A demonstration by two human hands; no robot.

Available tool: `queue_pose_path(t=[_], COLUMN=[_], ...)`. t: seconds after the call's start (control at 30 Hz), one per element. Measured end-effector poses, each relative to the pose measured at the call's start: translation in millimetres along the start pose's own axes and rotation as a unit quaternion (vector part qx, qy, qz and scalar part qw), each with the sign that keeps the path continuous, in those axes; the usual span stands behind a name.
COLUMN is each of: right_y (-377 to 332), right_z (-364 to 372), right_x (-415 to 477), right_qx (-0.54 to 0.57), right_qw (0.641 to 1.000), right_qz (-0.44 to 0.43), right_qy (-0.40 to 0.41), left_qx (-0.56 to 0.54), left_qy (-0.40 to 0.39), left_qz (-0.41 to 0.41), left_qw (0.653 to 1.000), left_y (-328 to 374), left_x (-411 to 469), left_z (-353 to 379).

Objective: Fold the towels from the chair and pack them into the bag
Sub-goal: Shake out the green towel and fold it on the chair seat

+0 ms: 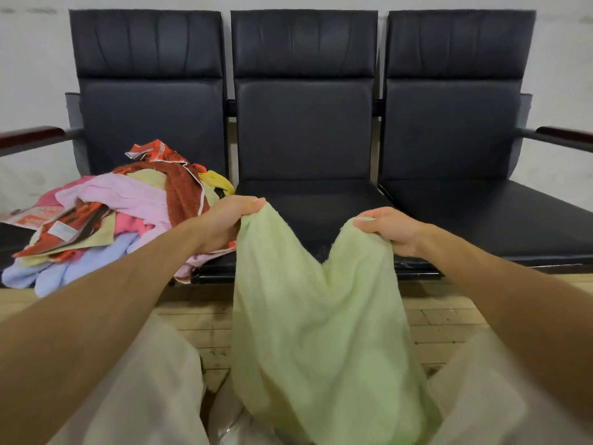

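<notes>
Green terry towel [321, 332], pinched at its top corners by left hand [229, 220] and right hand [390, 231], fingers curled over the cloth. Limp, sagging in a V between them, hanging before the chair [305, 130]. Leftward, pile [128, 200] on the seat.

Fuzzy matt terry green towel [321, 316]; smooth, faintly glossy black leather-look chair [305, 130]; wooden floor [449, 319].

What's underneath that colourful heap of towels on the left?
The towel heap lies on the left black seat, blue towels lowest, hanging over its front. Anything buried deeper is covered.
</notes>
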State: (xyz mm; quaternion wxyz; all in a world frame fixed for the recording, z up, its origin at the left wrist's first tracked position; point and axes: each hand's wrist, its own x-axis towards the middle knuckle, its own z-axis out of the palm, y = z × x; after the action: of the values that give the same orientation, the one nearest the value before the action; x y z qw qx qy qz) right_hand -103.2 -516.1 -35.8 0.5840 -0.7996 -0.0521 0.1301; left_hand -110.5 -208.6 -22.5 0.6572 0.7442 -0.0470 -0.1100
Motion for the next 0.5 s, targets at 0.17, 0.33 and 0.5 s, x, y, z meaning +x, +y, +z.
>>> queue_pose_path(t=[0.17, 0.33, 0.5], right_y=[10.3, 14.4, 14.3], right_z=[-21.8, -35.3, -36.1], right_x=[6.3, 8.4, 12.0], right_qx=[-0.167, -0.269, -0.269], right_qw=[0.943, 0.907, 0.894], right_qz=[-0.095, -0.102, -0.112], right_qy=[0.272, 0.308, 0.341], left_qx=[0.227, 0.284, 0.434], left_qy=[0.228, 0.283, 0.297], left_qz=[0.143, 0.174, 0.185], left_qw=[0.936, 0.899, 0.83], left_y=[-7.0, -10.3, -14.2], left_x=[8.1, 13.4, 14.2], left_z=[-14.8, -37.9, -41.6])
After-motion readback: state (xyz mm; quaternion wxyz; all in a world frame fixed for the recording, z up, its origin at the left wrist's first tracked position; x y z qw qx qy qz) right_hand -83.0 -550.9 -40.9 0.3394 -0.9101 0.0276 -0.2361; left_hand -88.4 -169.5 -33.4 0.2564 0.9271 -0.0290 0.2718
